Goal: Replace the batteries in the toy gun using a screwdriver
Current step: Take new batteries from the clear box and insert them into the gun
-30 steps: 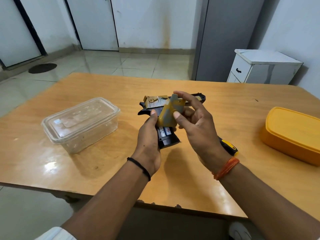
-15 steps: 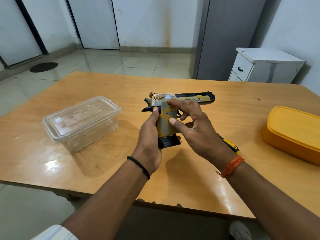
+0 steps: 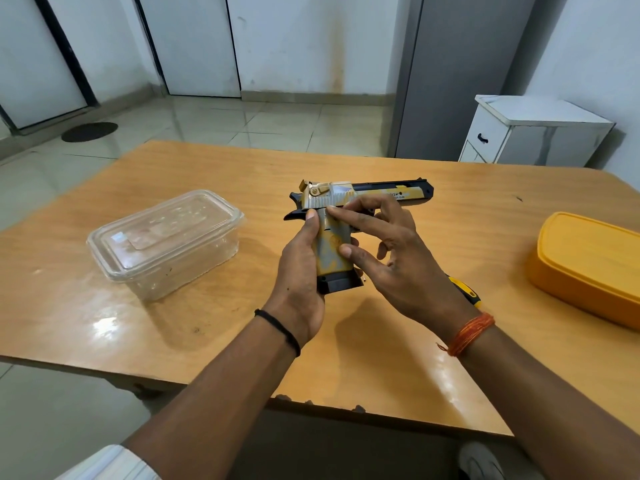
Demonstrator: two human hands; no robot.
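A gold, grey and black toy gun is held upright over the middle of the wooden table, barrel pointing right. My left hand grips its handle from the left, thumb up near the slide. My right hand presses the gold grip cover flat against the handle with straight index finger and thumb; the other fingers are loosely bent. The batteries are hidden under the cover. A screwdriver with a yellow and black handle lies on the table, mostly hidden behind my right wrist.
A clear lidded plastic box stands on the table to the left. An orange lidded box sits at the right edge. A white cabinet and a grey locker stand beyond the table.
The grip cover, held off the handle a second ago with batteries showing, now sits flat on the handle. The gun has been turned so its barrel shows in full.
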